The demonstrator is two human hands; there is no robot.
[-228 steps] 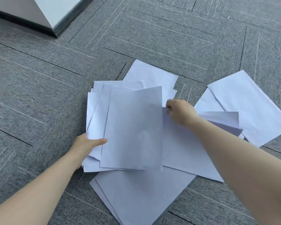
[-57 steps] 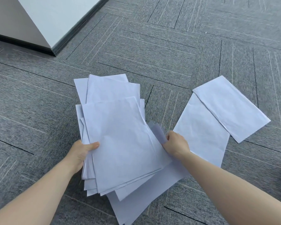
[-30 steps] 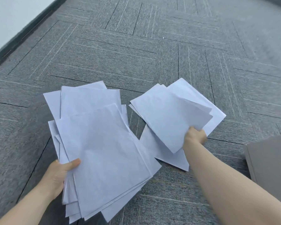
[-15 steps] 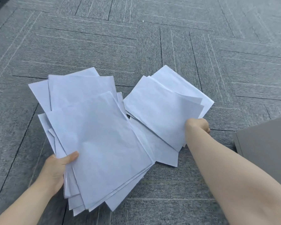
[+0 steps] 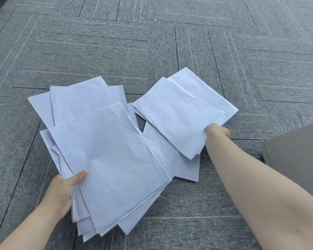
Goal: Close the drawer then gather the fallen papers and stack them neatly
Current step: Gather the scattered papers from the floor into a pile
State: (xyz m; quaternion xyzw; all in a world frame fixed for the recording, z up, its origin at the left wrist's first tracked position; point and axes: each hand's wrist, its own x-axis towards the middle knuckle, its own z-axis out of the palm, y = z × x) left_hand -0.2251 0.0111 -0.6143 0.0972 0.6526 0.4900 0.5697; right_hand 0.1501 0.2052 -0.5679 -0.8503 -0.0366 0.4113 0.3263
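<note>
The left hand (image 5: 61,193) grips a fanned bundle of white paper sheets (image 5: 105,150) over the grey carpet (image 5: 98,51), while the right hand (image 5: 218,132) pinches a smaller white sheaf (image 5: 181,112) just right of it, long axes splayed apart.

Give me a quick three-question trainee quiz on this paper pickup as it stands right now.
1. True or false: the left hand holds the larger bundle of papers.
2. What does the right hand grip?
A. nothing
B. a smaller bundle of sheets
C. the grey cabinet
3. Fill in: the sheets in the larger bundle are fanned out, not yet ____.

Key
1. True; its thumb lies on top of the sheets.
2. B; it grips them at their near right corner, above the grey carpet.
3. Squared up (neatly stacked).
</note>
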